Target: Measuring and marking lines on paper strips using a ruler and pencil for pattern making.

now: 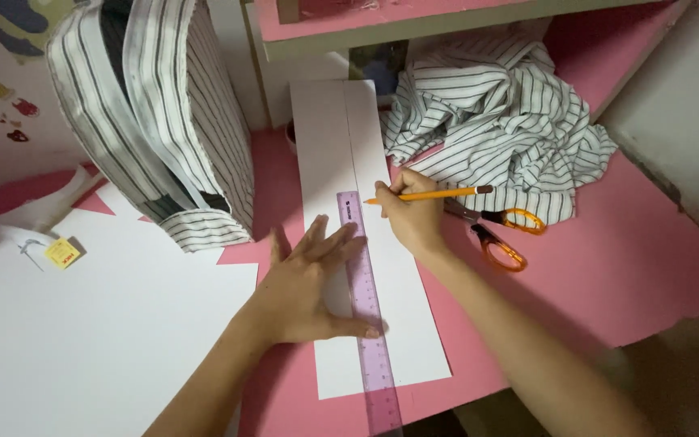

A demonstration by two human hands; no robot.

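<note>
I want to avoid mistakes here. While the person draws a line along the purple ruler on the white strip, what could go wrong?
The left hand presses only the middle of the purple ruler, so its far end near the pencil might swing. The ruler's lower end overhangs the white strip and may tip. The right hand lies close to the orange scissors and could bump them.

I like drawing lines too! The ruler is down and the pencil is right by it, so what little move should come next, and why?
Probably draw the pencil down along the purple ruler. The left hand presses the ruler flat on the white paper strip, and the right hand holds the pencil tip near the ruler's top end, beside its right edge, so everything looks set for a straight line.
</note>
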